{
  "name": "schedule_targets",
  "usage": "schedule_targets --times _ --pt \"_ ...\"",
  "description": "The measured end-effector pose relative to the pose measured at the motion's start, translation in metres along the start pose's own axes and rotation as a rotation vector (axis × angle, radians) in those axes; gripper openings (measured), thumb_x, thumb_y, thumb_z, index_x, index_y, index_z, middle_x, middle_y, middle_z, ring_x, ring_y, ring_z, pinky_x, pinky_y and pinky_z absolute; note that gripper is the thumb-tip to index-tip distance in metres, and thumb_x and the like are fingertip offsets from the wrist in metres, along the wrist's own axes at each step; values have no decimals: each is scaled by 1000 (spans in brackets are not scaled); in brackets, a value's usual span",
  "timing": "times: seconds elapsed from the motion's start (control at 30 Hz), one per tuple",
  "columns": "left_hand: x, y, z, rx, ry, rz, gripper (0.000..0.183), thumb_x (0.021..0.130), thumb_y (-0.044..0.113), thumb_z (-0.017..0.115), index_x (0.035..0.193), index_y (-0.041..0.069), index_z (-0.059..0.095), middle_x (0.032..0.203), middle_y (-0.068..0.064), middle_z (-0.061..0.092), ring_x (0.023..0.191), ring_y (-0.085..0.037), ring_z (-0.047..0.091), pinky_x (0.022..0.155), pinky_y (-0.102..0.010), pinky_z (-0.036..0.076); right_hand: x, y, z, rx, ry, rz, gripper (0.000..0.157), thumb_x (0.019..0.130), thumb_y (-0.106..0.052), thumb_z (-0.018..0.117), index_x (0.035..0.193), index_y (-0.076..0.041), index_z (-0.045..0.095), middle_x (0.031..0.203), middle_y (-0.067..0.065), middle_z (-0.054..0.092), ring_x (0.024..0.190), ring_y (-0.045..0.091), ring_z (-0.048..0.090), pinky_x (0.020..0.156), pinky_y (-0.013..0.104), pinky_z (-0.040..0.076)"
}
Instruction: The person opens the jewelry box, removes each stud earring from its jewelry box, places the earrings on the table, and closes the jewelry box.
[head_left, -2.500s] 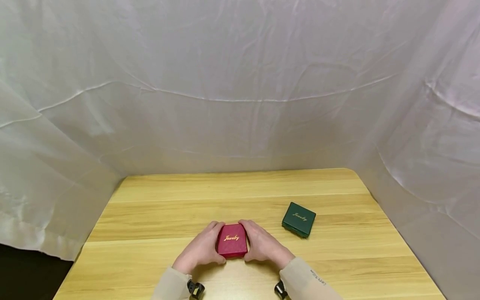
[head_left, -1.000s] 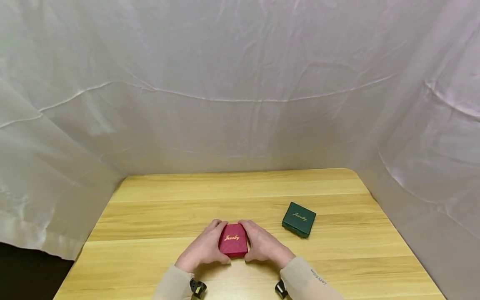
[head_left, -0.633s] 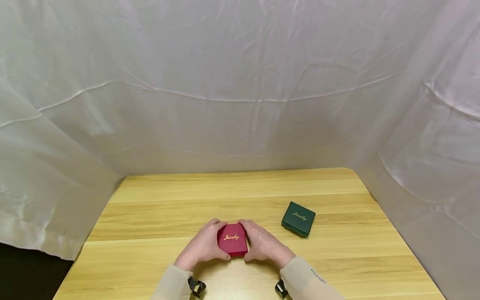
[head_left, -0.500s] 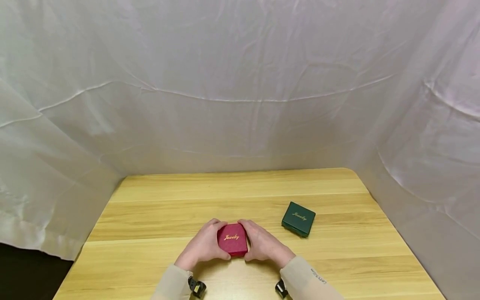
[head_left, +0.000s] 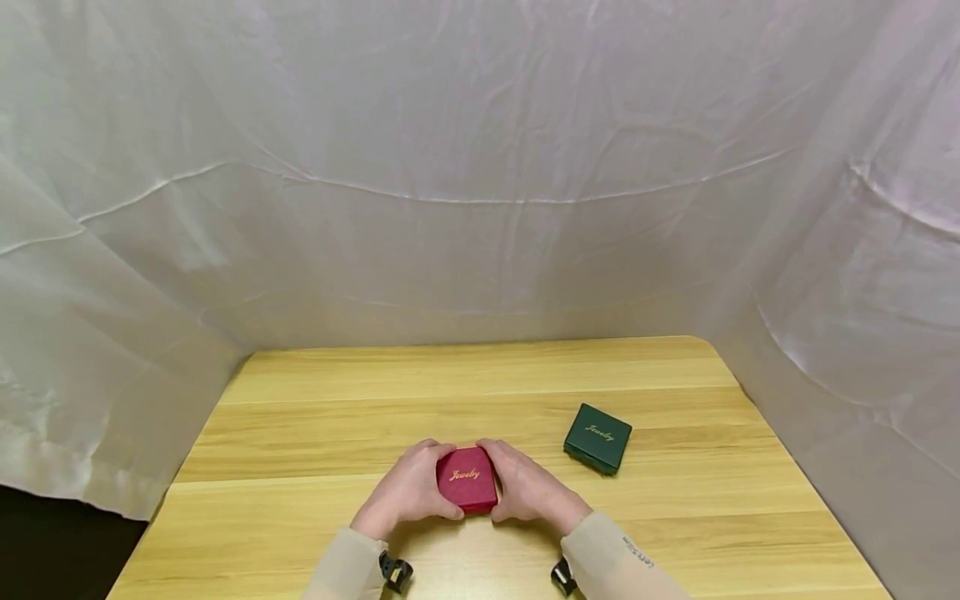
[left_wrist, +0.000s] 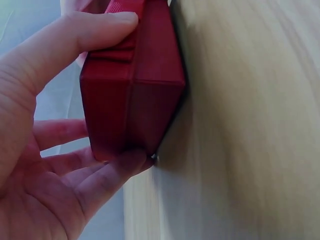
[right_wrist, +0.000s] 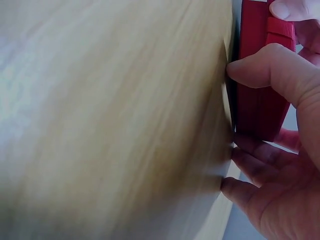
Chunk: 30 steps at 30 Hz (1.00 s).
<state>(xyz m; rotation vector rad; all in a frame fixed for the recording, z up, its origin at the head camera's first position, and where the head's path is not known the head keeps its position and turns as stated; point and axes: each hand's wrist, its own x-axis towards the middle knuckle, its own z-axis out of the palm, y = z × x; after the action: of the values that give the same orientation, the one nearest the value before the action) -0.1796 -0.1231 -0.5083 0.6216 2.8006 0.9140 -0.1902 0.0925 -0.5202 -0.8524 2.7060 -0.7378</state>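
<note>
A closed red jewelry box [head_left: 466, 481] with gold "Jewelry" lettering sits on the table between both hands. My left hand [head_left: 408, 492] grips its left side. In the left wrist view, the thumb presses on the front by a ribbed ribbon tab [left_wrist: 114, 53], and fingers reach around the back corner. From the other side my right hand [head_left: 528, 490] holds the box, its thumb on the lower front and its fingers at the back, as the right wrist view shows. What the box contains is hidden.
A closed green jewelry box [head_left: 598, 439] lies turned at an angle, right of and beyond the right hand. The wooden table [head_left: 360, 392] ends at a pale fabric curtain [head_left: 480, 258] on the back and sides.
My left thumb has slid a little to the right along the front of the red box. The right hand and both boxes stay nearly where they were.
</note>
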Motion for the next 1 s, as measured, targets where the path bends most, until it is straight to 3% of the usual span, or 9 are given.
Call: schedule_targets --times 0.5,1.0 --pt "3 7 -3 41 -57 6 83 54 35 93 122 0 62 101 -1 55 83 -15 55 78 -38 53 1 3 1 40 -7 -5 98 56 -7 90 141 -7 41 132 5 52 115 19 52 102 39 44" --pt "0 4 3 39 27 43 86 53 36 95 124 2 60 107 -1 55 90 -17 56 83 -41 52 2 6 -4 73 6 -40 95 55 -6 91 137 -9 42 124 0 55 107 15 54 98 37 47"
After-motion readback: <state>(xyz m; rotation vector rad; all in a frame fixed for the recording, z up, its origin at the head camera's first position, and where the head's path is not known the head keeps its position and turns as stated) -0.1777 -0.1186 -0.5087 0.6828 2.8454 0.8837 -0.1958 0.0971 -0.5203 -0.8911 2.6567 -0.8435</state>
